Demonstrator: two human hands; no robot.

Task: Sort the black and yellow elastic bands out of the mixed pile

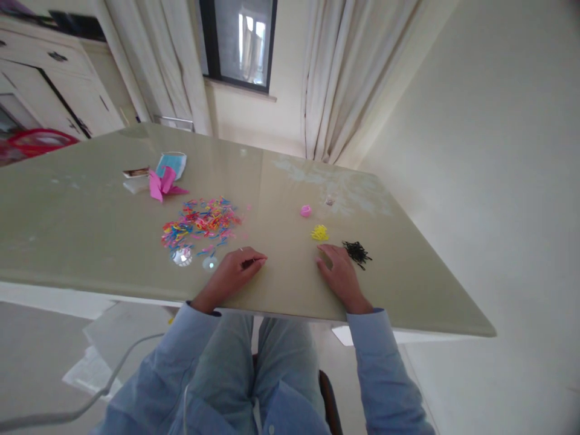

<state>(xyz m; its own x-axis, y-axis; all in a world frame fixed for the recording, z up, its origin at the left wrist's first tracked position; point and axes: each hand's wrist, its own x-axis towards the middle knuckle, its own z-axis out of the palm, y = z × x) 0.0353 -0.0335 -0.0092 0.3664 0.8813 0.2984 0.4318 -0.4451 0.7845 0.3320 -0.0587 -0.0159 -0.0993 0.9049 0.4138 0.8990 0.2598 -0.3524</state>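
Observation:
My left hand (pixel 235 272) rests near the front edge of the table, with thumb and fingertips brought together; whatever may be between them is too small to make out. To its upper left spreads a loose pile of small multicoloured pieces (pixel 203 220), which look like little elastic bands. My right hand (pixel 339 275) lies on the tabletop, thumb and forefinger apart. Just beyond its fingertips sits a small yellow pile (pixel 319 233). A black pile (pixel 357 252) of similar thin pieces is close by its right side. Farther back is a small pink clump (pixel 306 211).
Around the multicoloured pile are a pink folded paper piece (pixel 164 183), a blue face mask (pixel 172 164) and a small brown-and-white packet (pixel 136 173). The olive table (pixel 281 278) ends at my lap. A grey cable (pixel 109 380) runs at lower left.

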